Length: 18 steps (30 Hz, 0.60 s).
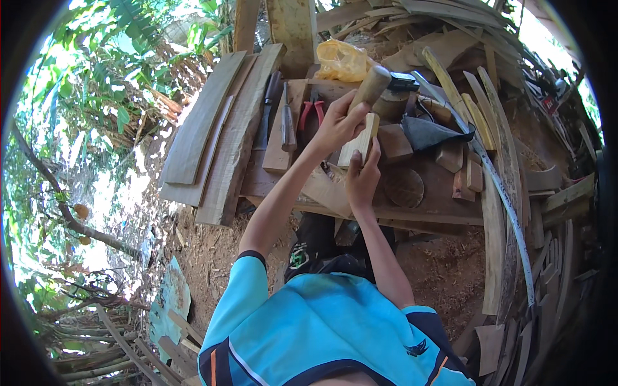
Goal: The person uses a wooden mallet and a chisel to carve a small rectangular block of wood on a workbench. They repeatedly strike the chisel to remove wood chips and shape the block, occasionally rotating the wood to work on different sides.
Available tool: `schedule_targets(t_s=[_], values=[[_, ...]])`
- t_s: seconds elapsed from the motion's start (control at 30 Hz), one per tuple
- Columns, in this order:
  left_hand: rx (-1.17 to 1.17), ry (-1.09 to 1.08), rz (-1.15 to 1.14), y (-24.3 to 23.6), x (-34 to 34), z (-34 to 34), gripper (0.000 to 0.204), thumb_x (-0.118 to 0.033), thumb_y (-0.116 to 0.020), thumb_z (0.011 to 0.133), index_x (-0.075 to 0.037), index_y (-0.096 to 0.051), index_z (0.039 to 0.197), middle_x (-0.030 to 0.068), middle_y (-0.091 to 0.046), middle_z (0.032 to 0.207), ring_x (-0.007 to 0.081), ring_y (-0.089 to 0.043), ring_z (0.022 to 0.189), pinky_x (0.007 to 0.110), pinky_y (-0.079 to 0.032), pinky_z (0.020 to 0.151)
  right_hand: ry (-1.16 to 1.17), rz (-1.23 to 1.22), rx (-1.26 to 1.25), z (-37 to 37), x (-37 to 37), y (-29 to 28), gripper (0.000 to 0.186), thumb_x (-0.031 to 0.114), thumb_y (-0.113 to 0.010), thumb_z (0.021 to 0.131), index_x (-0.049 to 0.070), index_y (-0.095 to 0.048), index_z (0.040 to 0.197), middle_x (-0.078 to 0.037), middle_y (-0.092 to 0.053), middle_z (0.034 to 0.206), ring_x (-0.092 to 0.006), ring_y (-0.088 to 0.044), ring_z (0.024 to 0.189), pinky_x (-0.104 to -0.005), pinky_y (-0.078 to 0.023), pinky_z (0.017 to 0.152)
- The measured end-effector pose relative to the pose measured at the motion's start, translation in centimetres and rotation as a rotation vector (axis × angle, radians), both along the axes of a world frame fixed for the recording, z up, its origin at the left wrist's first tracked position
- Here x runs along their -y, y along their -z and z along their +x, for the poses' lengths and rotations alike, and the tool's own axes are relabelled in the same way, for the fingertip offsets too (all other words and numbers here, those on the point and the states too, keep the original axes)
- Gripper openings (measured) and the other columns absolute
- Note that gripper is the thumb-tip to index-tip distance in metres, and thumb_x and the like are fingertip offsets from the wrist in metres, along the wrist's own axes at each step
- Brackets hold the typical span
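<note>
My left hand [339, 122] is closed around a thick, round-ended wooden piece [373, 85], tilted up and away over the bench. Just below it, my right hand [364, 177] grips a pale rectangular wooden block [358, 145], thumb on its face. The block's far end lies close to the round piece; whether they touch, I cannot tell. Red-handled pliers [313, 110] lie left of my left hand on the wooden bench [257, 182]. Beside them are a chisel-like tool [288, 125] and a long dark-handled blade [267, 109].
Wide planks [235, 148] lean at the bench's left. A yellow plastic bag [341, 61] sits at the back, near a small black object [404, 82]. Rightward are a dark cloth [432, 133], wooden blocks [394, 143], a round disc [404, 186] and long curved strips [508, 193].
</note>
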<state>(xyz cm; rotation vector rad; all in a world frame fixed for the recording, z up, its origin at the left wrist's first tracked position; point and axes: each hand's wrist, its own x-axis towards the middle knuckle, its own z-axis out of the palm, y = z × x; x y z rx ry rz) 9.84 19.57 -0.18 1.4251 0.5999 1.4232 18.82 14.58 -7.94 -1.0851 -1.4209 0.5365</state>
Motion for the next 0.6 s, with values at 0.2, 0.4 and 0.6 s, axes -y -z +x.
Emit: schedule_targets(t_s=[0.2, 0.4, 0.6], values=[[0.160, -0.188, -0.135, 0.4, -2.4, -1.3, 0.023, -0.029, -0.044, 0.090, -0.007, -0.047, 0.087, -0.0030, -0.041, 0.052, 0.0022, -0.036, 0.039, 0.017, -0.026, 0.035, 0.044, -0.032, 0.015, -0.1, 0.0, 0.5, 0.042, 0.012, -0.042, 0.088, 0.004, -0.027, 0.126, -0.028, -0.050, 0.109, -0.0417, -0.050, 0.101, -0.0427, -0.043, 0.078], [0.295, -0.372, -0.173, 0.7, -2.1, -3.5, 0.032, -0.044, -0.038, 0.090, -0.012, -0.044, 0.087, -0.0019, -0.033, 0.049, 0.0050, -0.026, 0.032, 0.020, -0.015, 0.029, 0.027, -0.034, 0.004, -0.2, 0.1, 0.1, 0.042, 0.013, -0.043, 0.088, 0.004, -0.027, 0.126, -0.028, -0.050, 0.109, -0.0413, -0.050, 0.101, -0.0431, -0.044, 0.077], [0.442, -0.628, -0.179, 1.1, -1.8, -4.9, 0.036, -0.048, -0.042, 0.087, -0.013, -0.040, 0.080, -0.0033, -0.030, 0.049, 0.0050, -0.027, 0.033, 0.020, -0.016, 0.029, 0.040, -0.011, 0.011, -0.2, -0.2, 0.5, 0.042, 0.015, -0.043, 0.089, 0.003, -0.027, 0.126, -0.028, -0.050, 0.109, -0.0411, -0.050, 0.101, -0.0425, -0.044, 0.079]])
